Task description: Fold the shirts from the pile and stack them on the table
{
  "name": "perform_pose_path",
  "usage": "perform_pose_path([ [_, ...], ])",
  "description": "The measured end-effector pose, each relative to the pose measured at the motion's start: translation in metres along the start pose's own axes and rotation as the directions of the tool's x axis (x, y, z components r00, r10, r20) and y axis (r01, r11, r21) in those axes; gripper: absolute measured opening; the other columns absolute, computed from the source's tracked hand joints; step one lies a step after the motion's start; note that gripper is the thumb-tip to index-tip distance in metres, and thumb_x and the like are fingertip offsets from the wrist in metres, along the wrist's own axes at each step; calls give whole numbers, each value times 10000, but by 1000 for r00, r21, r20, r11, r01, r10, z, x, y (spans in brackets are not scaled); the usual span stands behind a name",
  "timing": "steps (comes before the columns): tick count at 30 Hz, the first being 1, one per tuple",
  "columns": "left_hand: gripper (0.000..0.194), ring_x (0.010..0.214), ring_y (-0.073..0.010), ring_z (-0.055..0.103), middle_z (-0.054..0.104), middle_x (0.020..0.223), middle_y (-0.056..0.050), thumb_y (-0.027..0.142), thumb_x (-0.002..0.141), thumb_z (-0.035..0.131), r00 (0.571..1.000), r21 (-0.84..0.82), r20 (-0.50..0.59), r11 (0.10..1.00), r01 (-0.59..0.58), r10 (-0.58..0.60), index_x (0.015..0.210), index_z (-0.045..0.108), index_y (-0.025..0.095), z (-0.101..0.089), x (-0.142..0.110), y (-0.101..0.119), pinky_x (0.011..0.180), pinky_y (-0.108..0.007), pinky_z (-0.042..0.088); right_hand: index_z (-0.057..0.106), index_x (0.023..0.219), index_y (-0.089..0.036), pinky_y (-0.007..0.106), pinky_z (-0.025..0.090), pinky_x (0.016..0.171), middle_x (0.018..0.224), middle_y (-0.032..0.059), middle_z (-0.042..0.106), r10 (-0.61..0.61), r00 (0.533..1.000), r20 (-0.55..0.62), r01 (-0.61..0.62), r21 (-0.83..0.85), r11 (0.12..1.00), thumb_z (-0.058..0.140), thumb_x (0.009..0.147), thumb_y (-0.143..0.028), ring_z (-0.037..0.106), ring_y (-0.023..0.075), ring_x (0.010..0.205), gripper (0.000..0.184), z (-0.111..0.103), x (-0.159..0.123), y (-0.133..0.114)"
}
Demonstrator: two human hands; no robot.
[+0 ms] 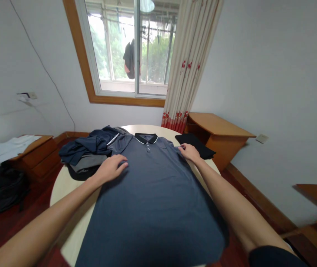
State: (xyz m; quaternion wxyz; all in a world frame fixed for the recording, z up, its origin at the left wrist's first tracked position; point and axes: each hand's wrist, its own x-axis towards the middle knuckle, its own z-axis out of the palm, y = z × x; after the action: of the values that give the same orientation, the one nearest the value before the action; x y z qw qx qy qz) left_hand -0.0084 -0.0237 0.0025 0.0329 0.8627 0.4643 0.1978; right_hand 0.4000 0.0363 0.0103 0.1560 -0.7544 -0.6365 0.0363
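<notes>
A dark grey polo shirt (153, 193) is spread face up over the round table (61, 189), its black, white-edged collar (146, 138) at the far end and its hem towards me. My left hand (112, 168) rests near the shirt's left side, below the sleeve, with thumb and fingers apart and nothing between them. At the right sleeve, my right hand (189, 151) has its fingers closed on the sleeve's edge; the fingertips are small and partly hidden.
Crumpled dark blue and grey clothes (89, 146) are heaped at the table's left. Folded black cloth (196, 144) lies at the right edge. Beyond stand a wooden desk (216, 124) and a curtain (189, 74) by the window. A black backpack (0, 189) sits at far left.
</notes>
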Motion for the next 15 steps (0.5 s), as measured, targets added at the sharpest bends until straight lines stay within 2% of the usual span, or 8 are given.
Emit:
perform_pose_path([
  [4, 419, 1209, -288, 592, 683, 1281, -86, 412, 962, 381, 983, 204, -39, 962, 183, -178, 1168, 685, 212, -12, 68, -46, 1014, -411, 472, 709, 1225, -191, 259, 476, 901, 1231, 105, 714, 1, 999, 34, 1, -64, 998, 457, 983, -358, 658, 234, 1127, 387, 4, 61, 11],
  [8, 448, 1236, -333, 575, 655, 1330, -123, 414, 954, 414, 938, 337, -20, 881, 332, -346, 1281, 637, 204, -13, 113, -87, 977, -442, 484, 760, 1123, -189, 268, 490, 878, 1150, 121, 741, -21, 995, 99, 31, -102, 994, 505, 947, -293, 682, 235, 1062, 327, 17, 97, 9],
  [12, 511, 1188, -342, 614, 670, 1308, -137, 431, 881, 571, 871, 261, 47, 848, 462, -489, 1352, 595, 235, -5, 142, -126, 945, -418, 494, 785, 1029, -190, 282, 512, 829, 1090, 129, 750, -37, 981, 192, 65, -144, 987, 681, 799, -221, 698, 249, 1000, 255, 32, 117, 2],
  [15, 540, 1123, -340, 648, 713, 1205, -136, 378, 756, 720, 862, 102, 50, 861, 498, -505, 1270, 662, 225, -1, 156, -144, 916, -382, 500, 797, 965, -204, 315, 523, 811, 1068, 134, 751, -42, 967, 251, 87, -171, 981, 752, 717, -207, 702, 277, 986, 252, 36, 123, -2],
])
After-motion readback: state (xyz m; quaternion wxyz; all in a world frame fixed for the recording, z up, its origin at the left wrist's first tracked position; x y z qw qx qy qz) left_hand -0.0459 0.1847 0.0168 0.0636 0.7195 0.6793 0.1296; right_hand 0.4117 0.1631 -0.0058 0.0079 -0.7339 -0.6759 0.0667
